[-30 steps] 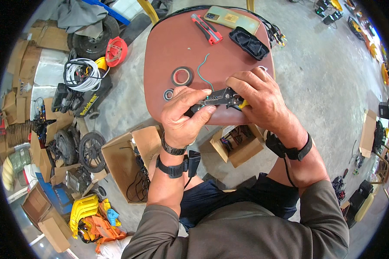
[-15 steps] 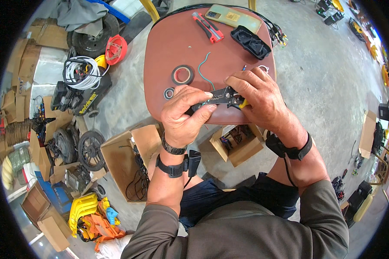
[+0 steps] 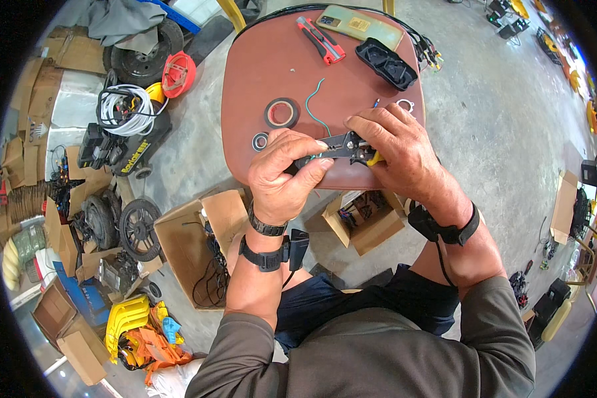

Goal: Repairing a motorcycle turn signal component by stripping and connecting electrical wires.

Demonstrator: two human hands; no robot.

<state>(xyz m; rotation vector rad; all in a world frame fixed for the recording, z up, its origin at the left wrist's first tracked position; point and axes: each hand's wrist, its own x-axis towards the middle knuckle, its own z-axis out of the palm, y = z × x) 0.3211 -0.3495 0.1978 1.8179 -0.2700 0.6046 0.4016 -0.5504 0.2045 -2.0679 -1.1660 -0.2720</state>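
Over the near edge of a reddish-brown seat (image 3: pixel 265 73), my right hand (image 3: pixel 398 142) is wrapped round a wire stripper (image 3: pixel 341 146) with dark jaws and a bit of yellow handle showing. My left hand (image 3: pixel 286 166) is closed at the jaw end, thumb and forefinger pinching a green wire (image 3: pixel 317 156), of which only a short piece shows. Just beyond the jaws lies a loose green wire (image 3: pixel 312 105). A roll of black tape (image 3: pixel 281 113) and a smaller ring-shaped roll (image 3: pixel 261 141) rest beside my left hand.
Farther back on the seat are a red and black utility knife (image 3: pixel 321 40), a phone (image 3: pixel 359 26) and a black plastic tray (image 3: pixel 386 63). Black cables run along its far rim. Open cardboard boxes (image 3: pixel 179 255) stand below it. Wheels, a red helmet (image 3: pixel 178 74) and coiled white cable (image 3: pixel 127 111) crowd the left.
Both hands keep the same hold on the stripper and wire. The seat and the things on it sit very slightly shifted in the picture.
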